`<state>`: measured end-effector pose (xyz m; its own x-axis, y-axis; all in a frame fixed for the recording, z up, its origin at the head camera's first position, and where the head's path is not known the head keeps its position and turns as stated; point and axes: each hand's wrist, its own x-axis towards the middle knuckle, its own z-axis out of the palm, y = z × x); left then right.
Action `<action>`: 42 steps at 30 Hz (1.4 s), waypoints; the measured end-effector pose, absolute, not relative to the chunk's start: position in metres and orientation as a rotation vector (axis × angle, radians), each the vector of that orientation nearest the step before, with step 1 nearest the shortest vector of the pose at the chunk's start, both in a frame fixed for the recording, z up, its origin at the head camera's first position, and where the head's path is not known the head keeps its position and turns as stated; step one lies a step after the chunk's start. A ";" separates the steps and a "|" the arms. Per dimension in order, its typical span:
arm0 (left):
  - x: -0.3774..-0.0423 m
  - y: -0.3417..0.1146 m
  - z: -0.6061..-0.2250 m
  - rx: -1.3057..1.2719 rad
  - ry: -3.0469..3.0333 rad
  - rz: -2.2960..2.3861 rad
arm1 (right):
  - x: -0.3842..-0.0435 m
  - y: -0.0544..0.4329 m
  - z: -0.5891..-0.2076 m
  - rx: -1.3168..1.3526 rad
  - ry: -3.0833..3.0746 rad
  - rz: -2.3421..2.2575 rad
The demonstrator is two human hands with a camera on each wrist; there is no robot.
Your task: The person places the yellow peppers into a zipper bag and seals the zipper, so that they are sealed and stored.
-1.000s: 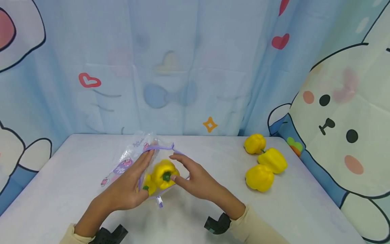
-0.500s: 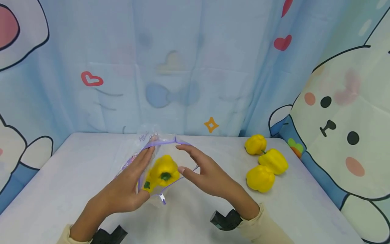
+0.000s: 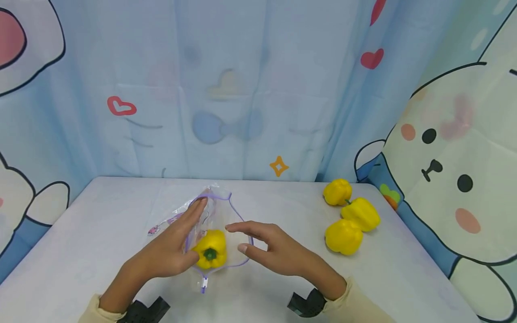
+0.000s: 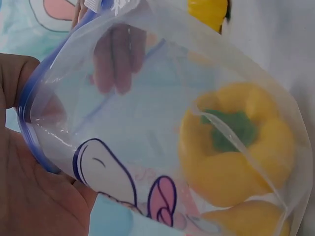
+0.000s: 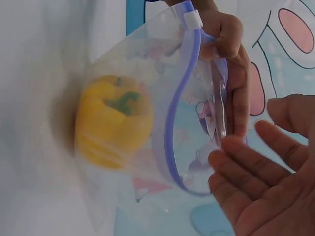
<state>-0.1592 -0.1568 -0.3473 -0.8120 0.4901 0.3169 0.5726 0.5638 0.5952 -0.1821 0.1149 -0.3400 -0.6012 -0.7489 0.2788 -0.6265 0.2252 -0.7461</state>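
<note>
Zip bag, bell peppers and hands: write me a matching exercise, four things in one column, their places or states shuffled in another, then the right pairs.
Things
1. Left hand
2. Right hand
3. Loose bell peppers
4. Slider

Places or states
A. White, on the purple zip
B. Grouped on the right side of the table
C. Gripping the rim of the zip bag
D. Spread open, holding nothing

Pairs: 1-C, 2-D, 3-B, 4-A
</note>
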 end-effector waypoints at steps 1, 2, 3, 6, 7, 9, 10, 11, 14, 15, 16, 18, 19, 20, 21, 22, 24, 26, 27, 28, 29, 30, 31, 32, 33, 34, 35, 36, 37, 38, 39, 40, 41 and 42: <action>-0.160 -0.157 -0.348 -0.914 -2.678 -1.077 | -0.182 0.117 -0.341 -1.337 2.344 -1.349; -0.160 -0.157 -0.348 -0.916 -2.678 -1.070 | -0.182 0.120 -0.342 -1.345 2.348 -1.378; -0.160 -0.157 -0.349 -0.915 -2.680 -1.058 | -0.182 0.123 -0.342 -1.342 2.354 -1.409; -0.161 -0.157 -0.349 -0.909 -2.681 -1.053 | -0.183 0.131 -0.346 -1.363 2.377 -1.504; -0.161 -0.157 -0.349 -0.909 -2.680 -1.053 | -0.184 0.134 -0.348 -1.373 2.381 -1.536; -0.161 -0.157 -0.349 -0.906 -2.683 -1.048 | -0.185 0.139 -0.353 -1.384 2.403 -1.581; -0.162 -0.157 -0.349 -0.908 -2.683 -1.051 | -0.185 0.141 -0.356 -1.388 2.413 -1.600; -0.162 -0.157 -0.349 -0.912 -2.681 -1.053 | -0.186 0.144 -0.359 -1.384 2.425 -1.613; -0.163 -0.156 -0.350 -0.916 -2.683 -1.056 | -0.187 0.152 -0.366 -1.352 2.462 -1.615; -0.163 -0.156 -0.350 -0.915 -2.683 -1.060 | -0.187 0.155 -0.368 -1.332 2.474 -1.610; -0.163 -0.156 -0.351 -0.912 -2.685 -1.062 | -0.187 0.158 -0.369 -1.306 2.485 -1.606; -0.163 -0.155 -0.352 -0.908 -2.690 -1.064 | -0.186 0.165 -0.372 -1.242 2.510 -1.602; -0.163 -0.155 -0.353 -0.909 -2.690 -1.063 | -0.186 0.169 -0.373 -1.207 2.528 -1.595; -0.163 -0.154 -0.353 -0.909 -2.689 -1.062 | -0.186 0.173 -0.374 -1.169 2.547 -1.590; -0.164 -0.154 -0.353 -0.909 -2.689 -1.062 | -0.186 0.178 -0.375 -1.133 2.566 -1.585; -0.164 -0.154 -0.353 -0.911 -2.687 -1.062 | -0.187 0.182 -0.376 -1.103 2.582 -1.581; -0.164 -0.154 -0.354 -0.912 -2.684 -1.055 | -0.187 0.190 -0.378 -1.068 2.611 -1.576; -0.165 -0.154 -0.354 -0.910 -2.682 -1.054 | -0.188 0.198 -0.379 -1.051 2.644 -1.564; -0.165 -0.154 -0.354 -0.910 -2.682 -1.055 | -0.188 0.203 -0.379 -1.043 2.662 -1.556; -0.165 -0.154 -0.355 -0.909 -2.683 -1.057 | -0.188 0.207 -0.380 -1.036 2.681 -1.546; -0.164 -0.154 -0.355 -0.908 -2.686 -1.058 | -0.188 0.211 -0.380 -1.029 2.702 -1.538; -0.164 -0.155 -0.356 -0.907 -2.688 -1.062 | -0.187 0.215 -0.381 -1.019 2.726 -1.523; -0.164 -0.155 -0.356 -0.905 -2.689 -1.061 | -0.187 0.218 -0.381 -1.007 2.748 -1.509; -0.164 -0.155 -0.357 -0.905 -2.690 -1.063 | -0.187 0.222 -0.381 -0.992 2.767 -1.500; -0.164 -0.155 -0.357 -0.904 -2.691 -1.064 | -0.187 0.225 -0.382 -0.972 2.790 -1.488; -0.164 -0.155 -0.357 -0.901 -2.692 -1.065 | -0.187 0.228 -0.381 -0.955 2.804 -1.481; -0.164 -0.155 -0.358 -0.900 -2.692 -1.064 | -0.187 0.231 -0.381 -0.940 2.814 -1.477; -0.164 -0.155 -0.358 -0.899 -2.692 -1.065 | -0.187 0.234 -0.381 -0.922 2.825 -1.468; -0.164 -0.155 -0.358 -0.897 -2.692 -1.062 | -0.187 0.236 -0.380 -0.902 2.835 -1.462; -0.164 -0.155 -0.358 -0.896 -2.692 -1.062 | -0.187 0.239 -0.380 -0.879 2.845 -1.454; -0.164 -0.155 -0.358 -0.895 -2.691 -1.058 | -0.186 0.241 -0.380 -0.857 2.855 -1.443; -0.164 -0.155 -0.358 -0.894 -2.691 -1.054 | -0.186 0.244 -0.379 -0.841 2.864 -1.435; -0.164 -0.155 -0.357 -0.894 -2.690 -1.050 | -0.186 0.246 -0.379 -0.825 2.876 -1.427; -0.164 -0.154 -0.357 -0.893 -2.689 -1.045 | -0.185 0.249 -0.379 -0.810 2.889 -1.417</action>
